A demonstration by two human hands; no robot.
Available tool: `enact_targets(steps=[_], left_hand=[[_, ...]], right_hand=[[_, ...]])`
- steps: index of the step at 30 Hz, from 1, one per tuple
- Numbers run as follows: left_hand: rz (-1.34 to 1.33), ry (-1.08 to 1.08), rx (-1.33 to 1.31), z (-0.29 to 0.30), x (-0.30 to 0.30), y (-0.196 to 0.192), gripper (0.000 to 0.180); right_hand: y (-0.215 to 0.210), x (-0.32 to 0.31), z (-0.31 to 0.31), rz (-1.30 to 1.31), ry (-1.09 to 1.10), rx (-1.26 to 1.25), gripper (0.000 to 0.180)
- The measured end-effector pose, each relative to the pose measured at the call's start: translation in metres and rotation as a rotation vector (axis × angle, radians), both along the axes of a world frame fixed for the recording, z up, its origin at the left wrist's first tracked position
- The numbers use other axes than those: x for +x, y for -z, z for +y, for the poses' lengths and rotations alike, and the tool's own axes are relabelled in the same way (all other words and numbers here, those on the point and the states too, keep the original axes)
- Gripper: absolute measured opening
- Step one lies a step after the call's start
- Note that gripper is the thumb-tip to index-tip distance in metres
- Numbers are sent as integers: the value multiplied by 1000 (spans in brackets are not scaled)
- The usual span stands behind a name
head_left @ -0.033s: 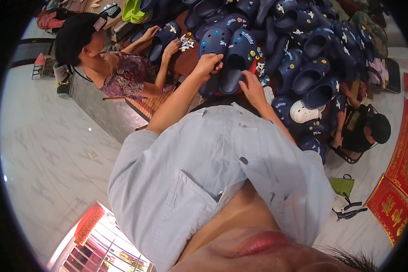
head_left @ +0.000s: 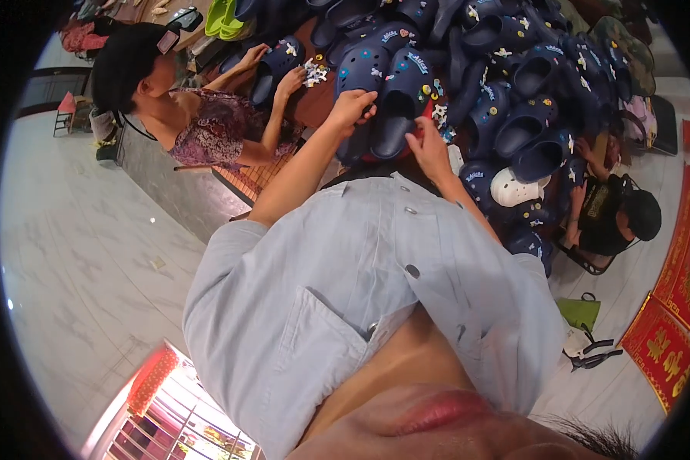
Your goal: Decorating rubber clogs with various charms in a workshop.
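- Head view: left hand (head_left: 353, 106) and right hand (head_left: 429, 146) both reach to one navy foam clog (head_left: 397, 107) at the near edge of a big clog pile (head_left: 529, 84).
- Left hand's fingers pinch the clog's upper rim, clenched on it; right hand's fingertips touch its lower heel side, and whether they clasp it or only press I cannot tell.
- Clog stands tilted, opening toward the camera, small charms on its top.
- Likely light, springy, a bit grippy; charms could pop off, so holding by rim or heel wall looks safest.
- One white clog (head_left: 514, 186) lies just right of the hands.
- Co-worker's hand (head_left: 290, 80) across the table rests by loose white charms (head_left: 314, 71).
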State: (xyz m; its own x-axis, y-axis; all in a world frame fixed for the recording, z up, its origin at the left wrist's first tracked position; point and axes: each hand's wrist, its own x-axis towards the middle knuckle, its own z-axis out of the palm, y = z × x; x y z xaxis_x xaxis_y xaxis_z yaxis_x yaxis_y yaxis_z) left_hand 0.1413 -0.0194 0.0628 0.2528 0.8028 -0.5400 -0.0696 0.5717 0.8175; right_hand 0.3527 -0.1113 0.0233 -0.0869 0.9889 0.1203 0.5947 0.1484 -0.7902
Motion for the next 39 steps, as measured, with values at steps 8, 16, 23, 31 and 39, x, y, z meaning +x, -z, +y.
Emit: enact_targets(steps=[8,16,23,31,39], left_hand=[[542,386,318,2,-2,8,29],[1083,638,538,0,9,10,41],[1053,636,566,4,1,20,41],[902,599,522,5,-5,28,40],[862,615,506,5,-5,24,40]], right_hand=[[3,24,72,96,366,-199,48],[37,13,115,15,431,-268,52],[33,10,109,63,324,-9,26],[32,15,117,-33,192,98,19],[30,23,116,8,136,25,19]])
